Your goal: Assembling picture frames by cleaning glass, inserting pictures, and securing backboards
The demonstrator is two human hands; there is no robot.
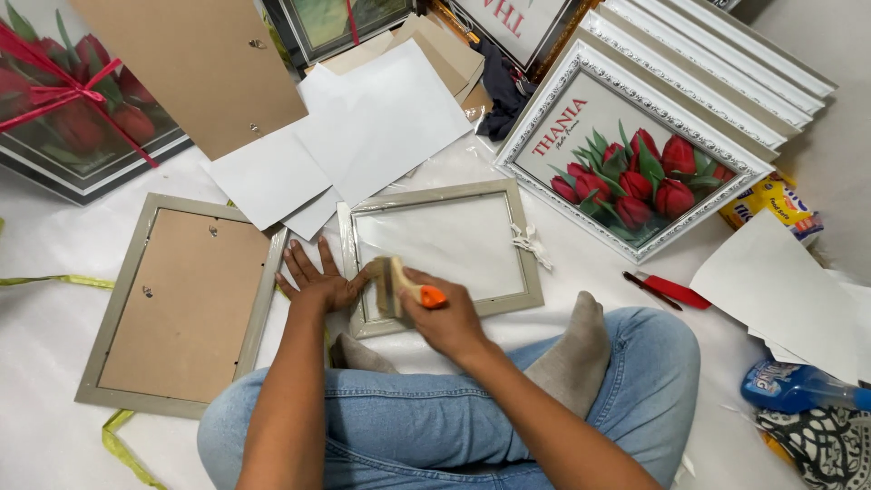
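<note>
An empty grey picture frame (442, 257) is laid flat on the white floor covering, just in front of the crossed legs in blue jeans (508, 399). Its left edge is pressed down by the left hand (319, 283), which is spread flat with the fingers apart. A small brush with an orange handle (404, 287) is clamped in the right hand (445, 318), and its bristles are set against the glass near the frame's left side.

Just to the left, a second grey frame (177, 304) is placed face down, its brown backing board showing. White paper sheets (363, 127) are fanned beyond both frames and overlap the second frame's top right corner. To the right, a white ornate frame with a tulip print (635, 150) is leaned on a stack of similar frames. A red cutter (671, 290) and a blue spray bottle (798, 386) are seen farther right, well apart from the hands.
</note>
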